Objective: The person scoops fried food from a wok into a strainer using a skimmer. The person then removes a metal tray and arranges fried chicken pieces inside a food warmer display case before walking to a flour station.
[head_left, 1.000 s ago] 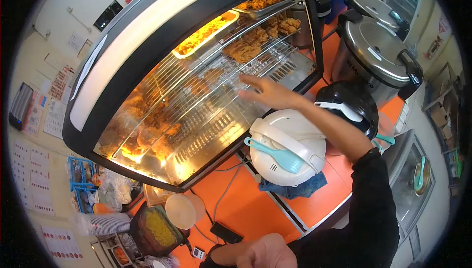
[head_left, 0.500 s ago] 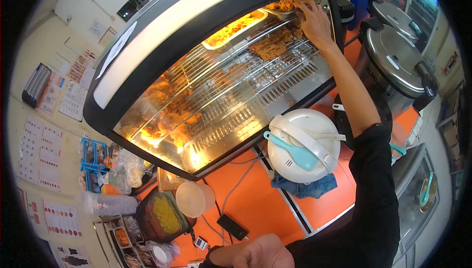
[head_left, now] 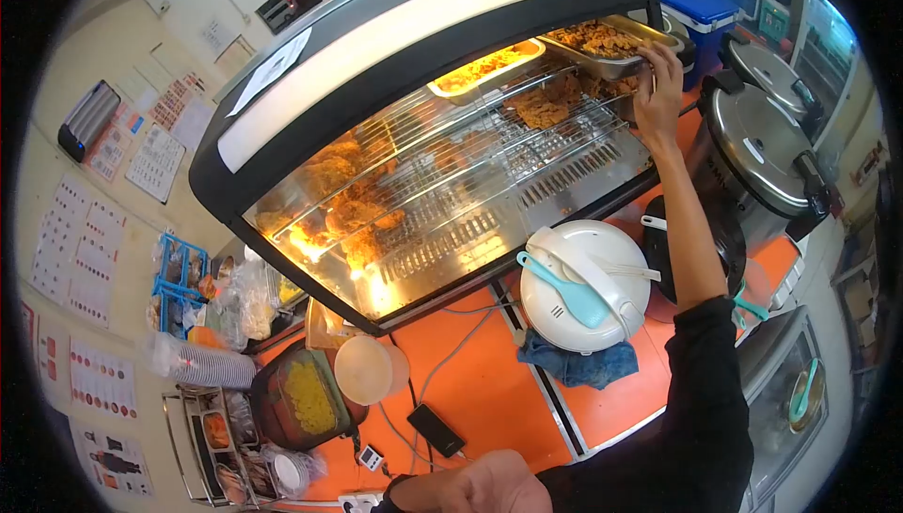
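My right hand (head_left: 661, 85) reaches to the far right end of a glass food warmer (head_left: 451, 231). Its fingers close over the near rim of a metal tray (head_left: 616, 68) with browned fried pieces (head_left: 597, 38) in it. The tray juts out past the warmer's right end. On the wire rack below lie more fried chicken pieces (head_left: 541, 109), and a lit tray (head_left: 489, 69) of orange-yellow food sits left of my hand. My left hand (head_left: 499, 485) is low at the bottom edge, partly cut off, palm side showing; its fingers are mostly hidden.
A white lidded rice cooker (head_left: 602, 325) with a turquoise paddle (head_left: 578, 301) stands before the warmer on a blue cloth (head_left: 588, 365). Large steel pots (head_left: 757, 137) flank my right arm. A phone (head_left: 435, 430), cables, a plastic tub (head_left: 362, 372) and stacked cups (head_left: 202, 363) occupy the orange counter.
My right hand has shifted right, and the metal tray with it, now further out of the warmer's end. The view has turned slightly. My left hand stays low in the view.
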### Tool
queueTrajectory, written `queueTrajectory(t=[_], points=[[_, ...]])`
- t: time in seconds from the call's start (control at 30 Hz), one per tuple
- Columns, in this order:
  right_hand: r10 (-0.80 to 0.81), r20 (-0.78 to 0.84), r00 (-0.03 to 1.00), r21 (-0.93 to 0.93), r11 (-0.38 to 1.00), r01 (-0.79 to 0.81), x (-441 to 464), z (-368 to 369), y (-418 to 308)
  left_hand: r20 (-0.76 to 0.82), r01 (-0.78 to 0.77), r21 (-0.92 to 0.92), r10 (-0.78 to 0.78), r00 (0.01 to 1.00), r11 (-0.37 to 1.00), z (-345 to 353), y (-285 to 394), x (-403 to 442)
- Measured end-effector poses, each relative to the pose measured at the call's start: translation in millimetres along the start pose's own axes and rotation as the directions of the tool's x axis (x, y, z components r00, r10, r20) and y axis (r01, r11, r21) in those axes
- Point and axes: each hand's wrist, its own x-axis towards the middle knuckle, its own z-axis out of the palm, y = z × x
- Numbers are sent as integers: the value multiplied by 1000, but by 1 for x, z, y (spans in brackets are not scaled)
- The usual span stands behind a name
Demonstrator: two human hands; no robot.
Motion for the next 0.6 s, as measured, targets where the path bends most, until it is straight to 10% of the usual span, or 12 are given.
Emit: queueTrajectory(t=[0.1,0.23,0.33,0.6], points=[[493,-71,867,293,842,-454,-4,-12,-16,-8,11,-18,-12,1000,1000,-1,8,0],[851,460,255,600,-86,-796,26,-18,-43,-12,26,-46,-27,1000,999,0,16,6],[724,659,203,525,-249,-814,30,-7,-40,2,36,-68,-36,999,997,-3,27,15],[749,589,304,618,-175,-766,-9,-50,-59,266,101,46,-110,958,994,-41,43,65]])
